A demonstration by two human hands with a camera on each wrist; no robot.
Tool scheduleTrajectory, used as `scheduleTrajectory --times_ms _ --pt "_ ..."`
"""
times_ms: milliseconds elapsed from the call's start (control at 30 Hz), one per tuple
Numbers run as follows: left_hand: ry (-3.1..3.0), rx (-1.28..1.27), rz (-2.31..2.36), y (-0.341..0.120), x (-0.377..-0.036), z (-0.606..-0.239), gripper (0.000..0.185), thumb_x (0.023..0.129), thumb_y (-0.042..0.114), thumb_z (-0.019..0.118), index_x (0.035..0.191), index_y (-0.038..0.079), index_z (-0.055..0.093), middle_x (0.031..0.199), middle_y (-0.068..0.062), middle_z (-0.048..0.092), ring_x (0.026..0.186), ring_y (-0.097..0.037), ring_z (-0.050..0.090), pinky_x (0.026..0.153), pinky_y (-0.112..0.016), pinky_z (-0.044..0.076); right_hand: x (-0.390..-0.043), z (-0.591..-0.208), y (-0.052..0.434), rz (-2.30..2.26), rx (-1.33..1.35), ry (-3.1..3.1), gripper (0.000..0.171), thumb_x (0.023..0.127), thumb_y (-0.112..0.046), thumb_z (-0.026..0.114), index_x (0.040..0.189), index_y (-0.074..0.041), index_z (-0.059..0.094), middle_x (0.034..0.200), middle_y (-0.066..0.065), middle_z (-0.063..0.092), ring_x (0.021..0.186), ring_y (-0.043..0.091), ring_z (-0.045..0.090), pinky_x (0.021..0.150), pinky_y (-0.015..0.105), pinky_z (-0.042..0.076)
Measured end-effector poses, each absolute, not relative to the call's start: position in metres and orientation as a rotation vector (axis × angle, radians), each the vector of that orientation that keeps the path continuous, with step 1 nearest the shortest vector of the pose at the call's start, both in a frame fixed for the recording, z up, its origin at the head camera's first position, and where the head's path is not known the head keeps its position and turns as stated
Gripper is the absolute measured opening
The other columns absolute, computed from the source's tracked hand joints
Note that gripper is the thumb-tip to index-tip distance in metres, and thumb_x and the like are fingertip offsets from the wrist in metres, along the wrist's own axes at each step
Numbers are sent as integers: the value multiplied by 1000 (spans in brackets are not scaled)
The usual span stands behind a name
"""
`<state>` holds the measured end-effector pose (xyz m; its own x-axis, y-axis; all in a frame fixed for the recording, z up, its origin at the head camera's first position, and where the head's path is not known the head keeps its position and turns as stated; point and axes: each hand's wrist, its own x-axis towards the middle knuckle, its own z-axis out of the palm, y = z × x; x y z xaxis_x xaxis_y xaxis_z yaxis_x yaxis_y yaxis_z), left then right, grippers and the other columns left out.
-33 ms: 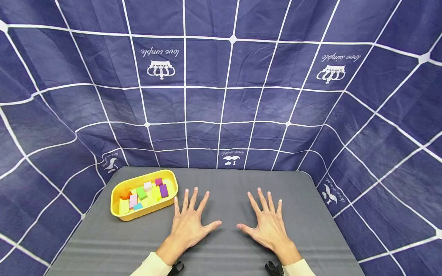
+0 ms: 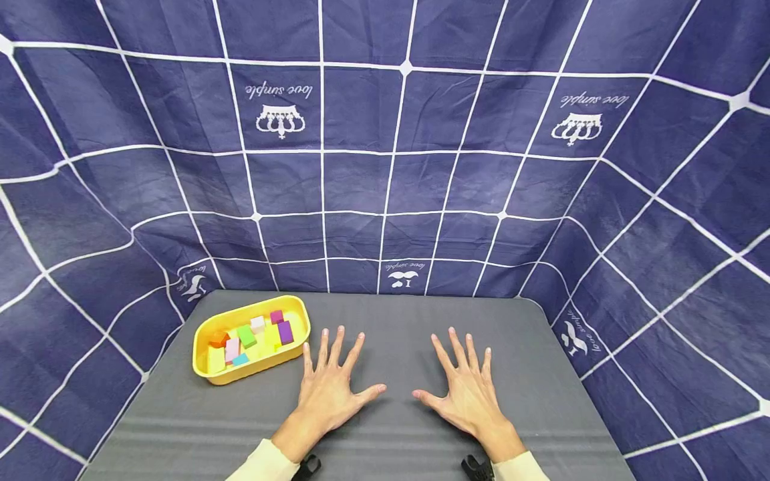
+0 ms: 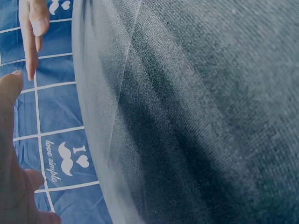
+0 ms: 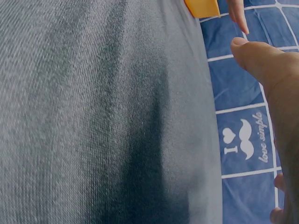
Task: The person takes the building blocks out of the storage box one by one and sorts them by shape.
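Both hands hover over the grey table with palms down and fingers spread, holding nothing. My left hand is left of centre, its little finger close beside the right end of a yellow tub. Inside the tub lie several coloured blocks, among them a green block, a purple block, a pink block and an orange block. My right hand mirrors the left across a gap, thumbs pointing toward each other. In the right wrist view, a corner of the tub shows at the top.
A grey cloth covers the table, with a few creases near the front. Dark blue curtains with white grid lines and printed crowns stand behind and on both sides. Black straps show at both wrists, beside cream sleeves.
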<state>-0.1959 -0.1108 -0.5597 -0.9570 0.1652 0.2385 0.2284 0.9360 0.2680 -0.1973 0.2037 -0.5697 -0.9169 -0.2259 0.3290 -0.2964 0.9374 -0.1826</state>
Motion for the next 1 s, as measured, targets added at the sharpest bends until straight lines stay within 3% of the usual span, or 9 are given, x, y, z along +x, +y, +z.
scheduleTrajectory --times_ms 267,700,1000 --pt "-2865 -294 -416 -112 -196 -557 113 90 97 66 183 38 40 192 -18 35 181 -51 23 141 -83 14 -197 -572 201 315 387 -2772 121 87 -95 75 184 -34 37 192 15 36 177 54 33 133 90 25" --pt "-2844 -245 -470 -126 -193 -552 109 93 93 68 183 37 40 193 -17 32 182 -51 20 141 -84 10 -197 -572 192 400 428 -2722 106 98 -79 77 184 -30 40 186 17 45 171 53 44 132 84 35" --pt "-2829 -194 -483 -142 -198 -546 108 96 89 70 184 35 37 194 -18 29 182 -52 20 140 -86 12 -203 -569 183 442 476 -2624 92 100 -60 84 177 -21 52 173 20 59 151 49 64 125 74 50"
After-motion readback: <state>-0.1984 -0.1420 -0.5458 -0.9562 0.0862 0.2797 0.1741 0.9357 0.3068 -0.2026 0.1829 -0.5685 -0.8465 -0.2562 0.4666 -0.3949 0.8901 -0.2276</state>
